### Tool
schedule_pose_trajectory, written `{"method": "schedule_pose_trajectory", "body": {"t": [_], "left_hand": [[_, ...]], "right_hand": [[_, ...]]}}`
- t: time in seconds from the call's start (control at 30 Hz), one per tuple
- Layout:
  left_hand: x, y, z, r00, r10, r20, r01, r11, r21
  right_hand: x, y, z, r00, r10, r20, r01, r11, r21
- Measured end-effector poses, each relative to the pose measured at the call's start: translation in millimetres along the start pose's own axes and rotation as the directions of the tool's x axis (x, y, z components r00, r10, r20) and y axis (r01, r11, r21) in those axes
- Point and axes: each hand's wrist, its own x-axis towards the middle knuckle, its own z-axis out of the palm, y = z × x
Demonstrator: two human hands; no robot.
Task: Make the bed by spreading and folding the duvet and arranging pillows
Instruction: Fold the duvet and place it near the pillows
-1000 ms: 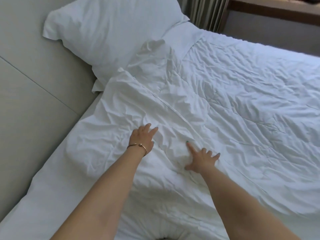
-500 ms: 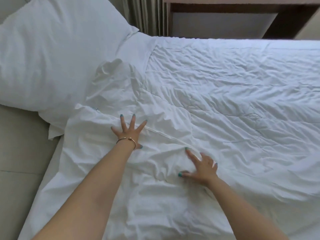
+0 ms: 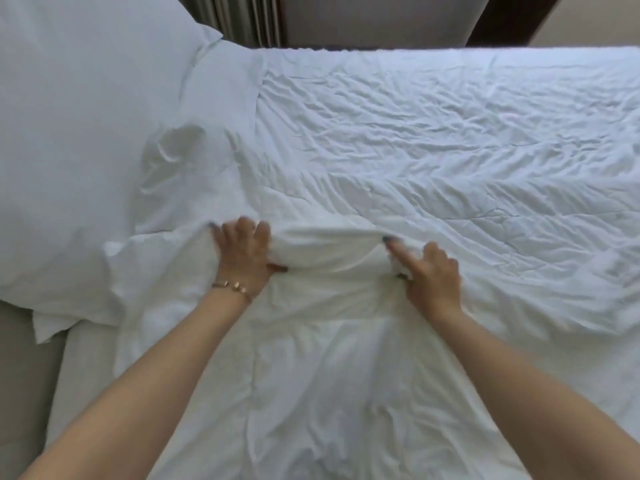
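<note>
1. Both bare arms reach out over the bed, hands side by side on the folded-back top edge of the white duvet (image 3: 433, 161).
2. The left hand (image 3: 244, 259) has its fingers curled over the raised fold and the thumb tucked underneath, so it's pinching a ridge of duvet fabric. There's a thin gold bracelet (image 3: 232, 286) on that wrist.
3. The right hand (image 3: 431, 271) is doing much the same a bit further along: index finger stretched out along the fold, the other fingers bent, and a small bunch of cloth squeezed between thumb and finger.
4. Between the two hands the edge of the duvet stands up in a soft hump, pulled taut from one grip to the other.
5. The duvet covers pretty much the whole mattress, from the hands out to the far side and off to the right. It's very wrinkled, creases running everywhere.
6. Nearer the person a smoother band of white bedding lies flat under the forearms. Can't tell if that's the sheet or the underside of the duvet.
7. A big white pillow (image 3: 86, 133) sits at the head of the bed, upper left, its lower corner just beside the left hand and overlapping the bedding there.
8. A beige padded headboard (image 3: 20, 375) shows at the lower left edge.
9. Past the far edge of the bed there's a strip of pleated curtain (image 3: 242, 19) and some dark wood furniture (image 3: 502, 19).
</note>
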Motion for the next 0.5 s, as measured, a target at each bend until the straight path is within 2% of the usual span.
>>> {"method": "schedule_pose_trajectory", "body": {"t": [0.07,0.1,0.13,0.17,0.23,0.3,0.33,0.4,0.5], "left_hand": [[65,1,-17,0.989,0.098,-0.112,-0.097,0.995,0.013],[93,2,-22,0.988,0.136,-0.079,-0.131,0.989,0.064],[113,5,-27,0.991,0.125,0.039,-0.129,0.983,0.128],[124,6,-30,0.983,0.055,0.174,-0.089,0.978,0.190],[125,-2,-16,0.910,-0.186,0.372,0.059,0.943,0.328],[108,-19,6,0.792,-0.382,0.476,0.178,0.891,0.418],[99,-31,17,0.765,-0.412,0.494,0.202,0.883,0.424],[92,-51,37,0.782,-0.391,0.484,0.202,0.895,0.398],[97,-58,65,0.798,-0.335,0.501,0.140,0.911,0.387]], "right_hand": [[47,-6,-14,0.991,0.125,-0.049,-0.129,0.988,-0.085],[67,-10,-18,0.974,0.225,0.017,-0.220,0.962,-0.160],[80,-13,-18,0.943,0.315,0.103,-0.283,0.927,-0.246],[88,-19,-15,0.914,0.371,0.164,-0.312,0.901,-0.301],[98,-36,1,0.897,0.345,0.277,-0.267,0.922,-0.281],[101,-58,25,0.842,0.258,0.475,-0.219,0.966,-0.135],[102,-67,39,0.781,0.235,0.579,-0.238,0.969,-0.072],[100,-77,69,0.670,0.247,0.700,-0.305,0.951,-0.043],[98,-79,104,0.617,0.324,0.717,-0.374,0.923,-0.095]]}}
